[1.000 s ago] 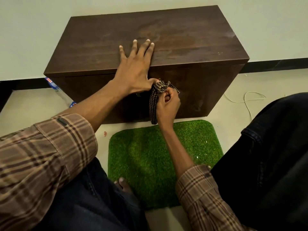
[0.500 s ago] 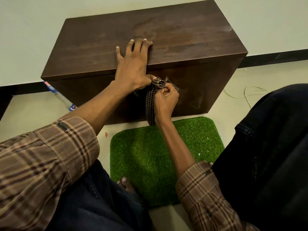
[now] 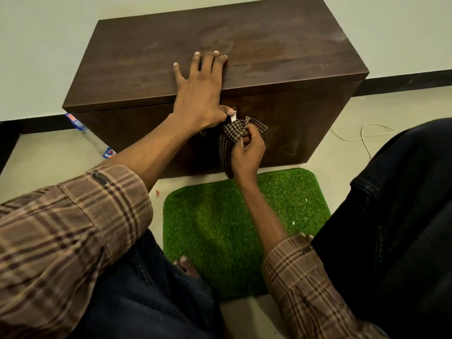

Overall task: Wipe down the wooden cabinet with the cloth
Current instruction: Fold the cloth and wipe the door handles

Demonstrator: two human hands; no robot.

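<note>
**Wiping the cabinet front: press the cloth flat and work in rows**

The cabinet [image 3: 256, 45] sits on the floor right in front of you, back against the wall, and you're on its front face now. Your right hand [image 3: 247, 152] is closed around the cloth [image 3: 230, 140], bunched up at the top of the front panel with a tail hanging down toward the bottom edge. Your left hand [image 3: 198, 91] is spread open, palm on the top near the front edge, thumb hooked over the lip, so it's bracing, not gripping anything.

Honestly, I'd un-bunch that cloth a bit. A wad like that only touches the wood at one small spot. Fold it into a pad, press it flat, and go side to side in overlapping rows from the top edge down. Keep the left hand planted so the box doesn't shove back into the wall. The loose tail could drag over what you've cleaned, so tuck it in.

The top looks smudgy, with dull streaks and a pale scuff near the far right corner, so that probably wants another pass. The front has a faint mark lower right too.

Around you: a green grass mat [image 3: 244, 216] just in front of the cabinet, a plastic bottle [image 3: 95, 140] lying at its left end, and a thin white cord [image 3: 362, 133] on the floor to the right.
</note>
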